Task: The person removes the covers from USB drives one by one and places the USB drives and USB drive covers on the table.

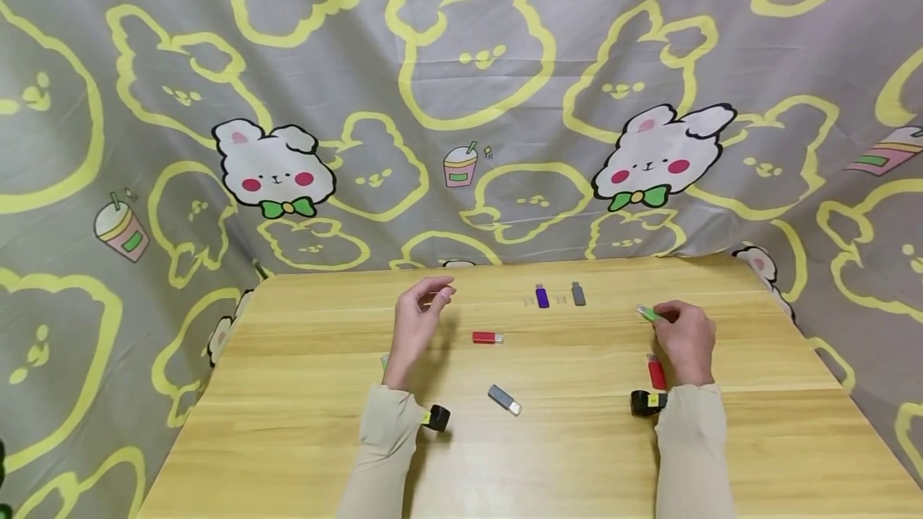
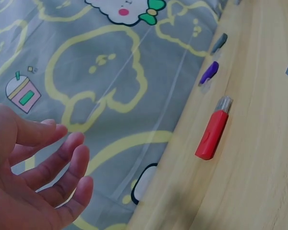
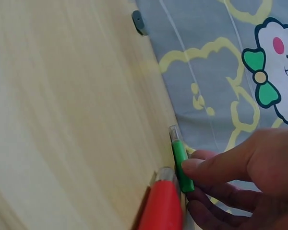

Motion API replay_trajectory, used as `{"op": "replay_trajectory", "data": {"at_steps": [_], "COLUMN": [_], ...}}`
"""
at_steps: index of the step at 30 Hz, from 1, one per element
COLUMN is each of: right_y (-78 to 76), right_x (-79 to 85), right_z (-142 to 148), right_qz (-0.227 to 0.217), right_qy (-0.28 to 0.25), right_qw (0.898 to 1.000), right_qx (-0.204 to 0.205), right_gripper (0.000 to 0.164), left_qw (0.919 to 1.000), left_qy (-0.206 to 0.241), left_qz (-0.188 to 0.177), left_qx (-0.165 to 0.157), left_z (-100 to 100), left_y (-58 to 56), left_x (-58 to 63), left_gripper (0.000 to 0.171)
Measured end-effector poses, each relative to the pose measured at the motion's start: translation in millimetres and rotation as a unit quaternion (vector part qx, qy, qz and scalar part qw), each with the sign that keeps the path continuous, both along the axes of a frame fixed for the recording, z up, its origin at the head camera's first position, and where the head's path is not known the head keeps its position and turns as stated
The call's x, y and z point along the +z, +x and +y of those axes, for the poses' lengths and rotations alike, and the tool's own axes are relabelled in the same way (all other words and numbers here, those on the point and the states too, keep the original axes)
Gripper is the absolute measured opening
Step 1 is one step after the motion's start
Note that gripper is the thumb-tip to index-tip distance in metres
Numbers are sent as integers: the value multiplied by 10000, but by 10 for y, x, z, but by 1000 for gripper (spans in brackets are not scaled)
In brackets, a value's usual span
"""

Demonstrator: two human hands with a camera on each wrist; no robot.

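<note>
On the right side of the table my right hand (image 1: 687, 340) pinches a green USB stick (image 3: 182, 165) between thumb and fingers, its metal plug pointing away from the hand. Close by this hand lies a red USB stick (image 1: 656, 372). My left hand (image 1: 418, 323) hovers over the left part of the table, fingers loosely bent and nothing in them. Nearest to it is another red USB stick (image 2: 213, 132), lying flat with its plug to the right in the head view. A green stick (image 1: 385, 361) is mostly hidden behind the left wrist.
Toward the back, a purple USB stick (image 1: 542, 296) and a grey one (image 1: 578, 294) stand side by side, with small clear caps (image 1: 529, 301) near them. Another grey USB stick (image 1: 504, 400) lies between the forearms. A patterned curtain (image 1: 476, 102) borders the wooden table (image 1: 288, 423).
</note>
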State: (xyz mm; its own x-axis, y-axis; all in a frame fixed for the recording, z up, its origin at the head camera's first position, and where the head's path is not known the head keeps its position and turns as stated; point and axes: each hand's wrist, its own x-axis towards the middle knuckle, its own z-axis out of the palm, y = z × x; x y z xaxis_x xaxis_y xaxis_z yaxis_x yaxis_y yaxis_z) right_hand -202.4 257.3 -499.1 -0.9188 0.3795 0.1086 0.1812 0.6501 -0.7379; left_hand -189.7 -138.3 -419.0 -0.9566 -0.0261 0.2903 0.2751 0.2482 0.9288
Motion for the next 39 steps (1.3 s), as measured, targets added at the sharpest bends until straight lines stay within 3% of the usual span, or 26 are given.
{"op": "replay_trajectory", "data": {"at_steps": [20,28,31,39], "right_y": [23,1,-8,-20], "right_x": [60,200,288,449], "right_z": [-38,-141,-219,-486], "right_qz": [-241,-198,-174,56], "right_qy": [-23,-148,-274,-514], "right_qw": [9991,9962,9937,9838], "right_qx": [359,831,1074,1719], "right_gripper": [17,24,29,28], "left_qw": [9998,9997,9996,9997], "left_qy": [-10,54,81,-24], "left_qz": [-14,-29,-78,-20], "left_qx": [-189,-244,-249,-259], "left_z": [18,31,32,37], "left_y": [-21,-18,-51,-194], "left_x": [-48,-39,-84,-346], "left_gripper": [17,17,17,17]}}
